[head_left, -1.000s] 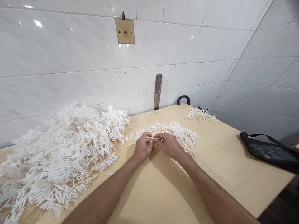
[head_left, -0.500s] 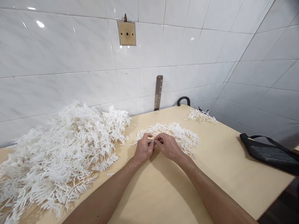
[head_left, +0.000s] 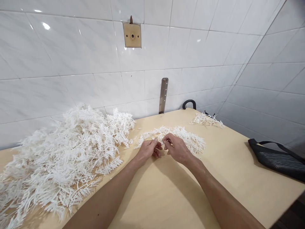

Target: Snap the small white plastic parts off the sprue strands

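Sprigs (head_left: 182, 133): white and branching, fanned on the table just beyond both hands; the fan's right end reaches past the right hand.
Left hand (head_left: 148, 150): fingers loosely curled, thumb stretched along the top; cannot tell whether a bit is caught in it.
Right hand (head_left: 177, 149): just beside the left, thumb and forefinger bent toward each other; cannot tell whether they pinch anything.
Big heap (head_left: 71, 159): more white branching pieces, left of the left hand, spreading back toward the wall.
Far bunch (head_left: 206, 120): a few pale stems beyond and right of the right hand, by the table's edge.
Bag (head_left: 276, 157): black mesh with a strap, well right of the right hand; its contents cannot be made out.
Table (head_left: 228, 165): tan surface between the forearms and from the right hand to the bag; far edge beyond the hands, meeting the tiled wall (head_left: 95, 47); right edge passing behind the bag.
Hook (head_left: 189, 102): black, curved, at the far edge, beyond the right hand.
Strip (head_left: 163, 95): metal, upright against the wall, straight beyond the hands.
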The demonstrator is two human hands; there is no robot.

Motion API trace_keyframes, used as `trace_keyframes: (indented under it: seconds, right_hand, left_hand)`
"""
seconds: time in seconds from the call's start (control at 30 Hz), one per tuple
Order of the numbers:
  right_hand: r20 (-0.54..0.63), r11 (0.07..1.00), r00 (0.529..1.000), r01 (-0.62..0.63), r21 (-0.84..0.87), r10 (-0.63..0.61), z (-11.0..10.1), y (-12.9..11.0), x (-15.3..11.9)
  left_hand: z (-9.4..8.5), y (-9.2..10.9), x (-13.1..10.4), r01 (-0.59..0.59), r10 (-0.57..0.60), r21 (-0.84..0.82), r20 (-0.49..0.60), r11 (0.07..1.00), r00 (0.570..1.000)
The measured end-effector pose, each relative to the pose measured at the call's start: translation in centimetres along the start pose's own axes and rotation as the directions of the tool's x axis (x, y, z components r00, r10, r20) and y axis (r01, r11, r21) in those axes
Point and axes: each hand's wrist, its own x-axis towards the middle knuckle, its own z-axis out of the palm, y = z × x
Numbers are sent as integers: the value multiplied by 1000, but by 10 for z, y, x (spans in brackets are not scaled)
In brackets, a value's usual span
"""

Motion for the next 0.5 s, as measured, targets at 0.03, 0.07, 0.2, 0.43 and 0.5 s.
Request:
trace_keyframes:
  seconds: [0.03,0.07,0.2,0.43,0.5]
  right_hand:
    - [-2,999,999,42,-11,-43,1,-2,-1]
    - [-4,996,996,86,-24,-86,2,-3,-2]
    - [27,973,977,213,-85,-212,4,-8,-4]
    - [51,970,977,214,-119,-209,4,-8,-4]
    - [56,969,978,207,-136,-201,5,-7,-4]
  left_hand:
    - [-1,0,1,20,-19,-11,28,1000,999]
    - [-2,0,1,34,-33,-19,51,999,998]
    - [-7,1,4,55,-55,5,37,998,998]
    - [-10,2,5,70,-70,-70,14,995,997]
    - [-9,1,5,58,-55,-92,40,994,998]
